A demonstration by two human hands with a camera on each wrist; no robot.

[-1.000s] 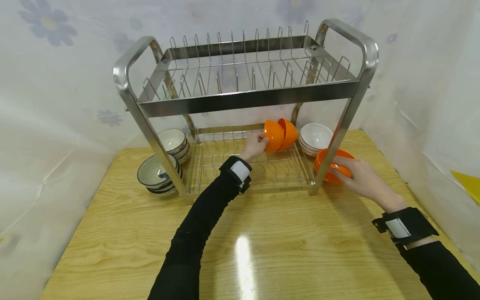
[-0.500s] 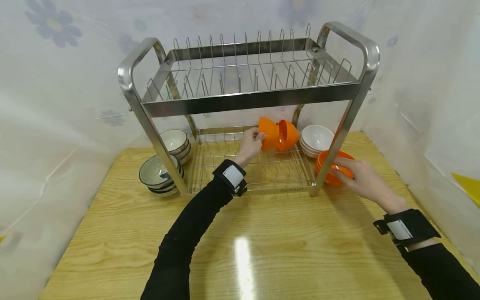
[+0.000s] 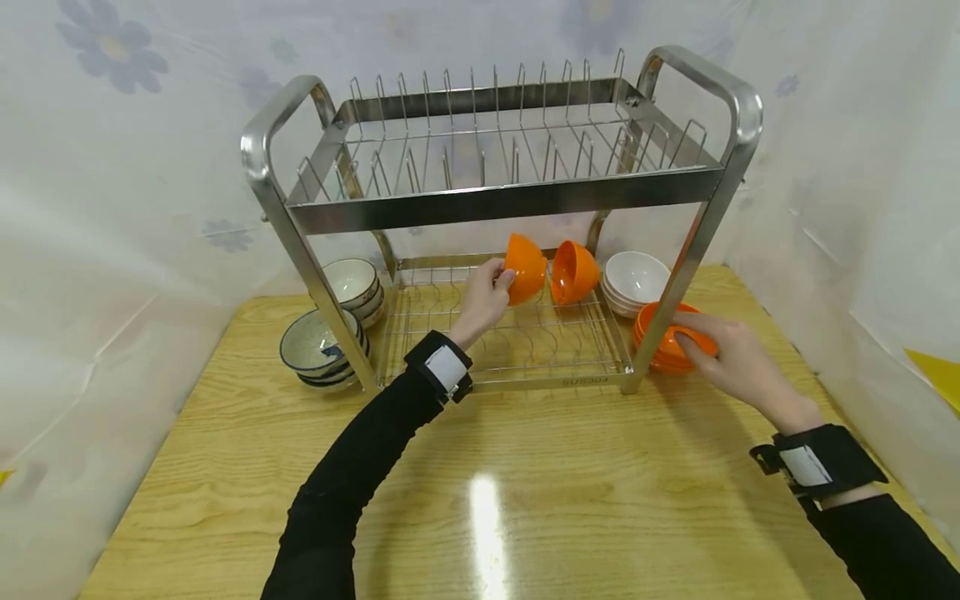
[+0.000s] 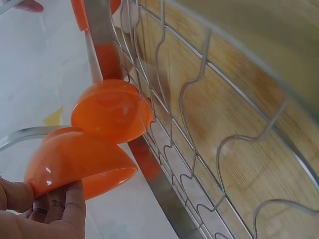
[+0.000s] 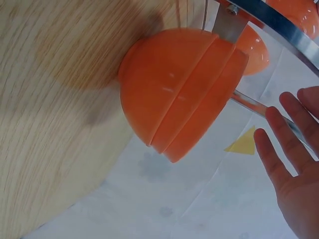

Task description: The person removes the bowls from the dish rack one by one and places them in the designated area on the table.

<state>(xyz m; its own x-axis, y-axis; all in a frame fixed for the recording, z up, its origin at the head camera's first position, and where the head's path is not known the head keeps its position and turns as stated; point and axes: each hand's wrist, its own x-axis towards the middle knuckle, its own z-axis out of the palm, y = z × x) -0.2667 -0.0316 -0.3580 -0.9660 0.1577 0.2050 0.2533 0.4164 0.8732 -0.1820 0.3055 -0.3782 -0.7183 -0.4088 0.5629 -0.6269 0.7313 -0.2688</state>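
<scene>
My left hand (image 3: 483,304) pinches an orange bowl (image 3: 527,271) by thumb and fingers, above the lower wire shelf of a metal dish rack (image 3: 510,200). The bowl is tipped on its side. Just right of it, a second orange bowl (image 3: 575,273) stands tilted on the shelf, its opening facing left. In the left wrist view, the held bowl (image 4: 75,157) overlaps the standing bowl (image 4: 107,112). My right hand (image 3: 738,362) hovers at a stack of orange bowls (image 3: 671,362) outside the rack's right post. The right wrist view shows its fingers extended and apart from that stack (image 5: 174,94).
A stack of white bowls (image 3: 637,279) sits behind the orange stack. Left of the rack are patterned bowls (image 3: 351,282) and blue-rimmed bowls (image 3: 311,346), both stacked. Wire prongs rise from the upper tier. A wooden table (image 3: 525,467) carries everything, with pale floral sheeting around it.
My left hand has drawn one orange bowl leftward, away from the other, so a gap now shows between them. The right hand has shifted only slightly beside the stack.
</scene>
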